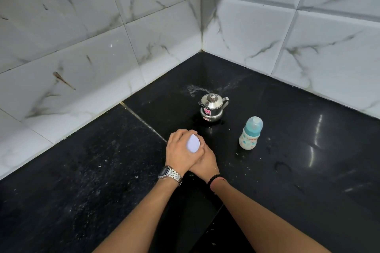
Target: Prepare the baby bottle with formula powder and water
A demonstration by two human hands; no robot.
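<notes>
A small container with a white lid (193, 143) stands on the black counter (102, 170) in front of me. My left hand (181, 151) is wrapped over its lid from the left. My right hand (205, 162) grips its body from the right, partly under the left hand; the body is hidden. A baby bottle (249, 134) with a teal collar and a clear cap stands upright to the right, untouched. A small steel pot (211, 108) with a lid, knob and handle stands behind the hands.
White marble-look tiled walls (102, 37) meet in a corner behind the pot. Pale powder or water marks (195, 88) lie on the counter near that corner. A tile seam (144, 121) runs diagonally left of my hands.
</notes>
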